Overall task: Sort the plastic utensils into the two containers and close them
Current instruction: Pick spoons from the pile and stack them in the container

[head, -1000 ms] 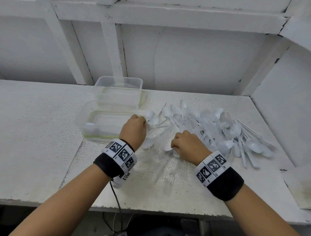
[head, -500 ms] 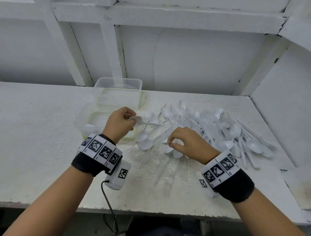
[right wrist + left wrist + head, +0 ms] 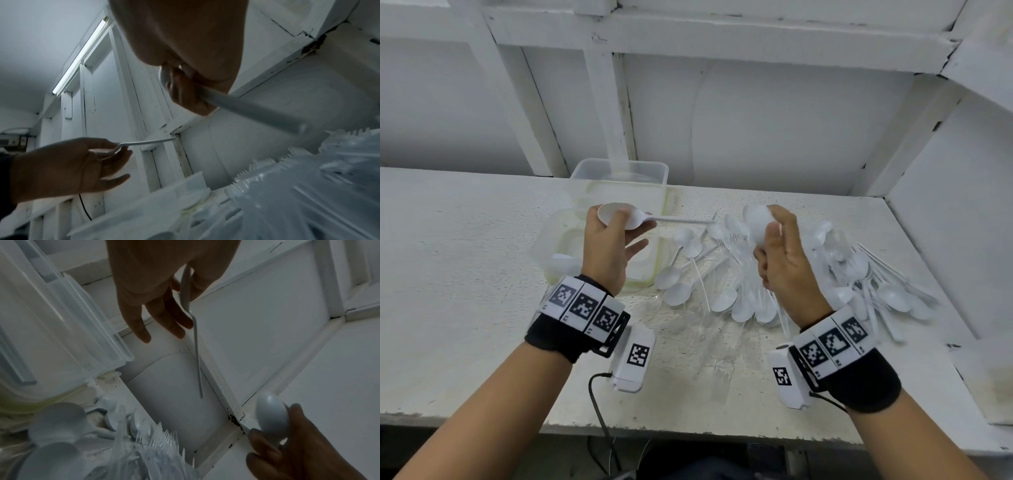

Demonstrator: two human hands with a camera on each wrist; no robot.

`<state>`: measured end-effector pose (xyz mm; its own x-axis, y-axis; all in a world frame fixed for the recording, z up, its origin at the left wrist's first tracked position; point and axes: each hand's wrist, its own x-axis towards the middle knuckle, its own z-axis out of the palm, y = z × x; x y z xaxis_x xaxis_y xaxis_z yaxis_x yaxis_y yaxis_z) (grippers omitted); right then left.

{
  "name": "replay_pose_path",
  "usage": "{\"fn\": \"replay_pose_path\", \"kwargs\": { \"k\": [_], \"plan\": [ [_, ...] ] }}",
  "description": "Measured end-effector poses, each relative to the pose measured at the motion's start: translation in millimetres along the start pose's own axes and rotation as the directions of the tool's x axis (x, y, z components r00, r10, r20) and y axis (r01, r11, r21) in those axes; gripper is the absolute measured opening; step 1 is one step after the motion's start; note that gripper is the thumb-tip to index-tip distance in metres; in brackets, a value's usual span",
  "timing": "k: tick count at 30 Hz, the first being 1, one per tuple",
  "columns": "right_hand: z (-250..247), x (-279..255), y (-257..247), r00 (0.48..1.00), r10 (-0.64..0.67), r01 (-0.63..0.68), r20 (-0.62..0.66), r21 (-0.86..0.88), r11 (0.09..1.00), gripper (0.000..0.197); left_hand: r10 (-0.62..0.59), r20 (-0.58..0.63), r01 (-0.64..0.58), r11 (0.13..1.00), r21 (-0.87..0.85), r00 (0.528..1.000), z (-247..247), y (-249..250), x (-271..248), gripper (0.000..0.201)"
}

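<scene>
Your left hand (image 3: 607,250) pinches a white plastic spoon (image 3: 626,219) by its bowl above the clear rectangular plastic container (image 3: 558,255) (likely to drop it in), while your right hand (image 3: 784,263) grips another white spoon (image 3: 758,221) over the utensil pile (image 3: 739,287) on the tabletop (image 3: 465,274).

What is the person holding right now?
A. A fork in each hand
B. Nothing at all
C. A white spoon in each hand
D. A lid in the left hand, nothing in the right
C: the left hand pinches a white spoon by its bowl, and the right hand holds up another spoon, above the pile of utensils.
</scene>
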<state>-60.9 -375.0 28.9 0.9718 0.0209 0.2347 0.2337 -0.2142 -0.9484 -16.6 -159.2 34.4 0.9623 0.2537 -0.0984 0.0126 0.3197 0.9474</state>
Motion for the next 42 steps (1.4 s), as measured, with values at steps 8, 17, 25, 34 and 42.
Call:
{"fn": "replay_pose_path", "kwargs": {
  "k": [8, 17, 25, 34, 42],
  "plan": [
    [3.4, -0.3, 39.1, 0.885, 0.270, 0.113, 0.380, -0.736, 0.667, 0.025, -0.092, -0.006, 0.092, 0.994, 0.066, 0.996, -6.8, -10.9, -3.3, 0.013],
    [15.7, 4.1, 51.6, 0.785, 0.375, 0.434, 0.494, -0.869, 0.238, 0.024, -0.207, 0.332, -0.261, 0.308, 0.915, 0.920, -18.9, -51.1, -17.1, 0.013],
    [3.1, 3.2, 46.4, 0.857, 0.203, 0.274, 0.473, -0.752, 0.599, 0.023, -0.237, 0.239, -0.219, 0.107, 0.970, 0.942, -17.3, -65.9, -9.0, 0.037],
    [-7.3, 2.3, 22.2, 0.998, -0.042, 0.034, -0.037, -0.213, 0.976, 0.017, -0.292, 0.232, -0.184, 0.182, 0.966, 0.928, -11.3, -74.9, -5.1, 0.040],
    [-2.8, -1.6, 21.1, 0.998, 0.028, -0.037, -0.062, -0.160, 0.986, 0.013, -0.225, 0.235, -0.196, 0.182, 0.964, 0.946, -6.3, -79.2, -7.1, 0.044]
  ]
}}
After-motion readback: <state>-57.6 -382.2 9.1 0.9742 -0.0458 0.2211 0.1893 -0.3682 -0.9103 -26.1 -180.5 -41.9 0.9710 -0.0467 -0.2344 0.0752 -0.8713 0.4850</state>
